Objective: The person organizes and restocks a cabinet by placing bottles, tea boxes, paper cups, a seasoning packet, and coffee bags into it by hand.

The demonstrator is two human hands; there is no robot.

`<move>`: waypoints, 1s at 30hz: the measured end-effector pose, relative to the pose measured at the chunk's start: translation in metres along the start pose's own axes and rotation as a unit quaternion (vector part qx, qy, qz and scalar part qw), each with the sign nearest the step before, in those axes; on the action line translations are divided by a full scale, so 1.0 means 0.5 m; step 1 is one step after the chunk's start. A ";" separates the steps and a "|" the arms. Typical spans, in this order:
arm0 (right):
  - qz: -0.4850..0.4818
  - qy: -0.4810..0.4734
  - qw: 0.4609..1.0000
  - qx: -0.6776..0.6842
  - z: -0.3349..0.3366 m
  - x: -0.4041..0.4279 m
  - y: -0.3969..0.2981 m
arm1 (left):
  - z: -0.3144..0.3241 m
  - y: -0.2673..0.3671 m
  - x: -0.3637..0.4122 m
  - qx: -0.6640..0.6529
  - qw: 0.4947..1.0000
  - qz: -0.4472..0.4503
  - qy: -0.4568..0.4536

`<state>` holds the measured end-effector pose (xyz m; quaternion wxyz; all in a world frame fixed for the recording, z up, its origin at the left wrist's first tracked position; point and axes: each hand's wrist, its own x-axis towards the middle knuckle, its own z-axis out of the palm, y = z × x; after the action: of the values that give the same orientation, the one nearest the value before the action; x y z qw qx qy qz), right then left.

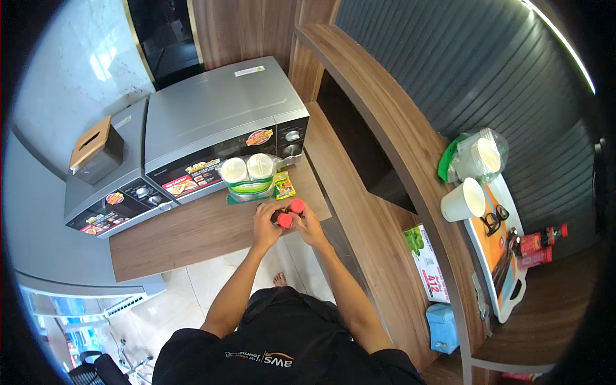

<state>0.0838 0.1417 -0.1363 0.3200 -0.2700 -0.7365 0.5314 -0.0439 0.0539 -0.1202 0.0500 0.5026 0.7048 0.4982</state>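
Two small bottles with red caps are held close together at the counter's front edge. My left hand (266, 230) is wrapped around one dark bottle (285, 220). Around the other bottle (297, 206) are the fingers of my right hand (312, 228). The hands hide most of both bottles; mainly the caps show. Just beyond my hands, a clear plastic pack of white paper cups (248, 179) with a green band stands on the wooden counter (187, 245). A small yellow and green packet (285, 186) lies to its right.
Behind the counter stand a Sharp microwave oven (226, 96) and another microwave oven (139, 187) topped by a tissue box (96, 149). Along the right, a raised wooden ledge (385, 96) bears a paper cup (462, 199), bagged cups (479, 156) and a tray (505, 308) with eyeglasses (494, 220) and bottles (534, 240).
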 end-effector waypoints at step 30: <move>-0.023 0.338 0.938 -0.068 -0.193 -0.420 -0.354 | 0.022 0.413 -0.079 -0.423 0.789 0.004 -0.446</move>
<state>0.2833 -0.0054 0.0164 0.5432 -0.4379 -0.6250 0.3502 0.1176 0.0308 0.0129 0.5646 0.6002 0.3209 0.4670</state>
